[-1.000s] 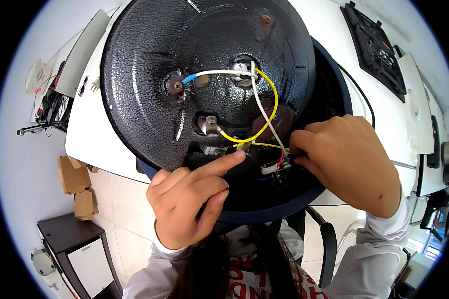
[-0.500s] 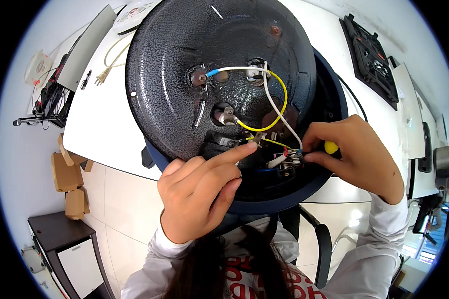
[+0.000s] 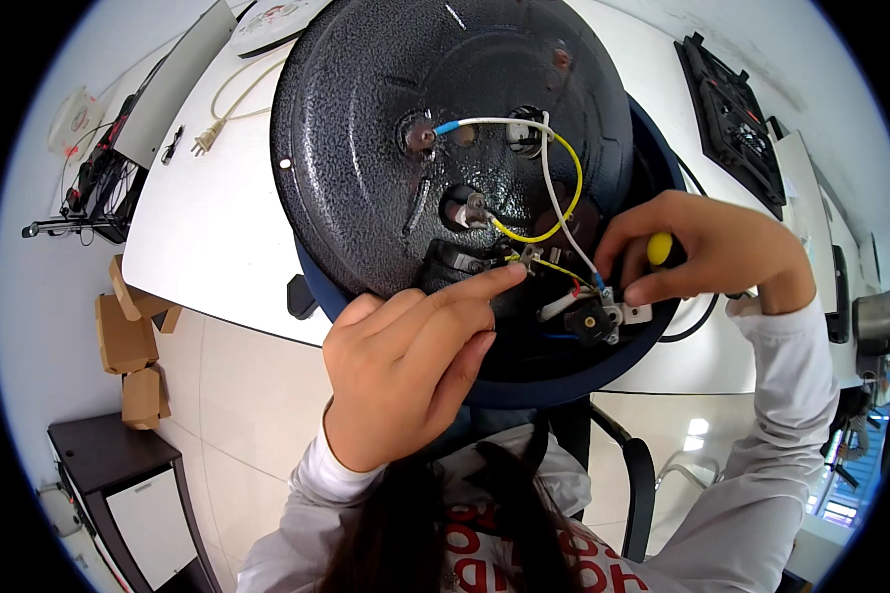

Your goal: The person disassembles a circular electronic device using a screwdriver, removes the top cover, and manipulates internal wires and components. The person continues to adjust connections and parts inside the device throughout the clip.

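Observation:
A black speckled metal shell [image 3: 366, 109], round and tilted, rests over a dark blue round housing [image 3: 564, 387]. White and yellow sleeved wires [image 3: 576, 178] run from its terminals to a small part with a dark round face and metal bracket [image 3: 591, 322]. My left hand [image 3: 405, 371] has its index finger stretched to a small metal tab [image 3: 531, 259] by the shell's lower edge; its other fingers curl loosely around nothing. My right hand [image 3: 712, 247] is curled beside the bracketed part, thumb near a white block [image 3: 639, 313]. A yellow rounded end [image 3: 660, 247] shows inside its grip; the rest is hidden.
A black tool case [image 3: 732, 119] lies open at the right of the white table [image 3: 208, 227]. A plug with its cord [image 3: 208, 136] lies at the left. Cardboard boxes [image 3: 127, 336] and a dark cabinet [image 3: 119, 460] stand on the floor. A chair armrest [image 3: 640, 494] is near my right side.
The shell shifts slightly right in view. The small bracketed part now shows its dark round face. My right hand's thumb and index finger have spread a little apart.

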`<state>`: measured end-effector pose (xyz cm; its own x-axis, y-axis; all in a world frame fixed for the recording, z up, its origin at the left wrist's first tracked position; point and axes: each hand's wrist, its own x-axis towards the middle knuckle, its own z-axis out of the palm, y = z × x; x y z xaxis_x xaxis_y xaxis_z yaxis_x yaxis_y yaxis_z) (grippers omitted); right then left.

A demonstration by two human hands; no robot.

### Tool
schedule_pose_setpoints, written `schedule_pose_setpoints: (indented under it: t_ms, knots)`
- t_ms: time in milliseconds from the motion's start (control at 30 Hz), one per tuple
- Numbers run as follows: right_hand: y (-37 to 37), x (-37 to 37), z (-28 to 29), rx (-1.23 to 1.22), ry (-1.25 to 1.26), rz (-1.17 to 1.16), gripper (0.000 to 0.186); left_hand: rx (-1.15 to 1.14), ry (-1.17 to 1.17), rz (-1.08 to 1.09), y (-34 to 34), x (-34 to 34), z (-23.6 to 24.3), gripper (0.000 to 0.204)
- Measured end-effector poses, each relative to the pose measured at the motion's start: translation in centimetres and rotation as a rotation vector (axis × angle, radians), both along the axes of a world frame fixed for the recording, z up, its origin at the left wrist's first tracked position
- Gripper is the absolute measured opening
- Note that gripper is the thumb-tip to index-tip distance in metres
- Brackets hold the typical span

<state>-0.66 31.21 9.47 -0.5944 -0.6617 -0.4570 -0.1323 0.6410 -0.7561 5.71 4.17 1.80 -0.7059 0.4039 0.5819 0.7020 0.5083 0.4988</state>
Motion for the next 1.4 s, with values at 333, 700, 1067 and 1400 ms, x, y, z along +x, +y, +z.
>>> schedule_pose_setpoints:
  t_ms: [333, 700, 1067, 1400]
  knots:
    - [-0.8, 0.5, 2.4, 0.024, 0.066, -0.049, 0.028, 0.02, -0.006, -0.001, 0.0, 0.0, 0.0, 0.011]
    - [-4.1, 0.4, 2.6, -0.062, 0.046, 0.022, 0.015, 0.3, -0.051, -0.061, 0.2, 1.3, -0.2, 0.018]
    - [-5.3, 0.2, 4.2, -0.085, 0.126, 0.084, 0.016, 0.072, -0.171, -0.031, 2.8, 3.7, 1.2, 0.02]
    - [-0.4, 2.2, 5.4, -0.226, 0.596, -0.395, 0.021, -0.001, -0.19, -0.014, 3.7, 3.5, 1.5, 0.021]
